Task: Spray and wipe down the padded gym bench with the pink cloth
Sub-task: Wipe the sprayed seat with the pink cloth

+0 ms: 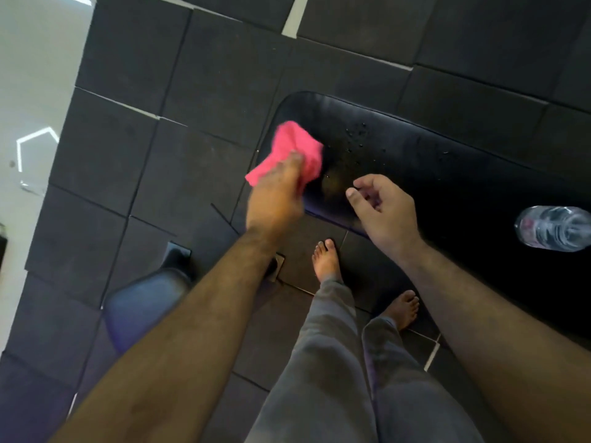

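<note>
Your left hand (275, 196) grips the bunched bright pink cloth (287, 151) at the left end of the black padded vinyl gym bench (447, 174), your right hand (383, 206) hovers loosely curled and empty just beside it, and a clear plastic bottle (553, 228), contents unclear, stands farther right on the pad.

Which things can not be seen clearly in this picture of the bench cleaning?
- Black padded gym bench, head view: its right end is cut off by the frame edge.
- Clear plastic bottle: blurred and cut by the right edge; its label and nozzle are unreadable.
- Crumpled pink cloth: the left hand covers its lower part.
- Right hand: empty, fingers loosely curled.
</note>
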`<action>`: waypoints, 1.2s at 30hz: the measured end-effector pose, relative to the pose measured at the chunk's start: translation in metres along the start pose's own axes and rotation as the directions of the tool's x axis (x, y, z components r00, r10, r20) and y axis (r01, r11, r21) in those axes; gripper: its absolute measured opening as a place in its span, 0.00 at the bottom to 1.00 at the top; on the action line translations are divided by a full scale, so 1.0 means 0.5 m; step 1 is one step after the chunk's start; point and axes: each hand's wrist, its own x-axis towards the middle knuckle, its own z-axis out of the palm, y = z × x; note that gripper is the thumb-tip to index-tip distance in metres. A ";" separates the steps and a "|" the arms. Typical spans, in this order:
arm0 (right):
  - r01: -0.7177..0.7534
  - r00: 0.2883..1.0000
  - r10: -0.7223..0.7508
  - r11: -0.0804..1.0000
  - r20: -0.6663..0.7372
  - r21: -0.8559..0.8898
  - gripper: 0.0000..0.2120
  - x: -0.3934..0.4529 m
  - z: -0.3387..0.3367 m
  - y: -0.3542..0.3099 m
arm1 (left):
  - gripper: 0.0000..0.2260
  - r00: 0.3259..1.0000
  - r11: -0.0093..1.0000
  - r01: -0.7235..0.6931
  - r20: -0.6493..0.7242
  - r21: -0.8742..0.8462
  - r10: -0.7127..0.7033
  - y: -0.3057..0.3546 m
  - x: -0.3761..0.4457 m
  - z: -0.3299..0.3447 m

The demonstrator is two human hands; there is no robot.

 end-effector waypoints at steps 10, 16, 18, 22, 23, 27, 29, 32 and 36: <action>-0.043 0.996 -0.009 0.805 -0.084 -0.592 0.33 0.008 0.012 0.100 | 0.39 0.999 0.999 -0.026 -0.024 0.041 0.027 -0.007 0.067 0.147; -0.016 0.999 0.034 0.771 0.016 -0.637 0.38 0.012 0.011 0.169 | 0.43 0.988 0.965 -0.152 0.059 0.213 0.143 -0.097 0.090 0.170; -0.022 1.000 0.031 0.753 0.002 -0.657 0.38 0.011 0.022 0.170 | 0.42 0.993 0.965 -0.114 0.042 0.234 0.107 -0.123 0.114 0.153; -0.038 0.999 0.003 0.737 -0.052 -0.675 0.39 0.009 0.041 0.173 | 0.41 0.999 0.981 -0.025 -0.027 0.190 0.031 -0.089 0.208 0.126; -0.040 0.998 -0.003 0.741 -0.062 -0.670 0.39 0.011 0.042 0.175 | 0.41 0.999 0.986 0.010 -0.053 0.165 -0.001 -0.066 0.235 0.122; -0.035 0.996 -0.031 0.747 -0.087 -0.664 0.40 0.010 0.049 0.183 | 0.37 0.995 0.980 0.076 -0.075 0.181 -0.064 0.017 0.273 0.147; -0.042 0.994 -0.035 0.750 -0.103 -0.660 0.40 0.008 0.050 0.183 | 0.36 0.991 0.962 -0.131 0.030 0.240 0.128 0.024 0.227 0.164; -0.046 0.996 -0.017 0.761 -0.091 -0.647 0.38 0.006 0.047 0.165 | 0.36 0.899 0.851 -0.431 0.227 0.301 0.375 -0.036 0.142 0.158; -0.052 0.998 0.013 0.767 -0.066 -0.639 0.38 0.007 0.033 0.155 | 0.34 0.915 0.855 -0.396 0.217 0.334 0.339 -0.087 0.179 0.119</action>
